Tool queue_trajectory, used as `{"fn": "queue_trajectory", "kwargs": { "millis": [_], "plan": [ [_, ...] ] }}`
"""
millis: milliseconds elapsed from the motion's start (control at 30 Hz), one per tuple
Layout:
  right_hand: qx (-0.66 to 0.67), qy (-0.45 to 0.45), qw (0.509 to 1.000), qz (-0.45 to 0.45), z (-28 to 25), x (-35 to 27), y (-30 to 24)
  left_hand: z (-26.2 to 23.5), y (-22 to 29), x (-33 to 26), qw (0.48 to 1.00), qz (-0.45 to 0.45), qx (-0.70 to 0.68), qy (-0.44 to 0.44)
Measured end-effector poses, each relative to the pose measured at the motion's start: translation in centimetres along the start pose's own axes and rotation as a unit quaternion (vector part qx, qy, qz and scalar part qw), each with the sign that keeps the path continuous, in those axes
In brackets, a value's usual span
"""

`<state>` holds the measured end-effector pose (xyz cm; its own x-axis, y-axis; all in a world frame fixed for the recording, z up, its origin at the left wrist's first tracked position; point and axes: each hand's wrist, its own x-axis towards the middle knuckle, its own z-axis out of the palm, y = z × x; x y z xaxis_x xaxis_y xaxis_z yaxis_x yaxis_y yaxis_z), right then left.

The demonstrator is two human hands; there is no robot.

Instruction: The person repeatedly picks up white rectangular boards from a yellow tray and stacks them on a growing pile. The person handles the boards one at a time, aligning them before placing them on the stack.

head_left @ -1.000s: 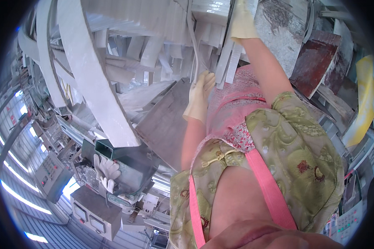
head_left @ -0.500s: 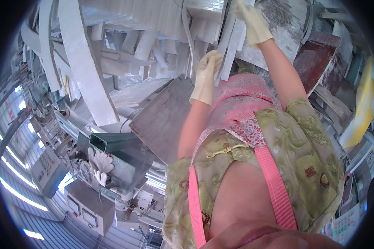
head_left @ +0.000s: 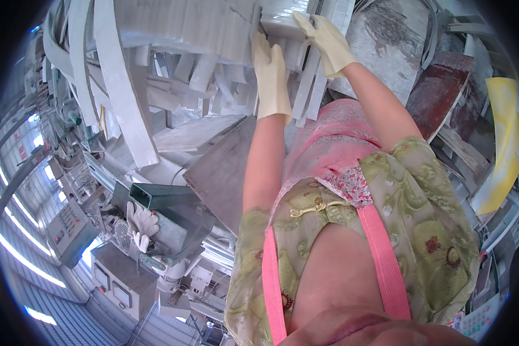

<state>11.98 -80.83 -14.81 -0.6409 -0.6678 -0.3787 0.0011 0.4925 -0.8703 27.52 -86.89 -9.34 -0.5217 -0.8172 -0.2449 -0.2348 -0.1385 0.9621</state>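
Observation:
Both my hands wear cream rubber gloves and reach far out to a pile of pale stone strips. A white stone block [head_left: 282, 23] lies at the top of that pile. My left hand [head_left: 271, 78] lies flat along the block's left side, fingers together. Over the block's right edge, my right hand [head_left: 328, 40] curls its fingers. The block is held between the two hands. My pink apron and green patterned sleeves fill the lower right.
A grey stone slab [head_left: 225, 167] lies below the pile. Long white strips [head_left: 118, 86] lean at left. A green metal channel [head_left: 161, 196] with white work gloves [head_left: 141, 222] and a control panel [head_left: 69, 222] are lower left. A dark red slab [head_left: 438, 92] and a yellow sheet [head_left: 504, 144] stand at right.
Both hands have stretched farther out. The left hand came up from the grey slab to the block's side, and the right hand has closed on the block's other edge.

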Motion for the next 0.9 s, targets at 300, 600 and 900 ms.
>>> {"fn": "queue_trajectory", "kwargs": {
  "millis": [300, 600, 900],
  "plan": [
    [-0.168, 0.036, 0.973, -0.151, -0.7, -1.3, 1.1, 1.1, -1.1, 7.9, 0.981, 0.049, 0.186, -0.009],
    [-0.278, -0.078, 0.956, -0.053, -1.1, -0.2, -2.1, 1.1, -1.4, 9.5, 0.884, 0.128, 0.447, 0.046],
    [-0.248, 0.043, 0.941, -0.228, -2.0, 0.6, -3.2, -1.3, 2.1, 10.8, 0.812, 0.178, 0.556, 0.01]
  ]
}}
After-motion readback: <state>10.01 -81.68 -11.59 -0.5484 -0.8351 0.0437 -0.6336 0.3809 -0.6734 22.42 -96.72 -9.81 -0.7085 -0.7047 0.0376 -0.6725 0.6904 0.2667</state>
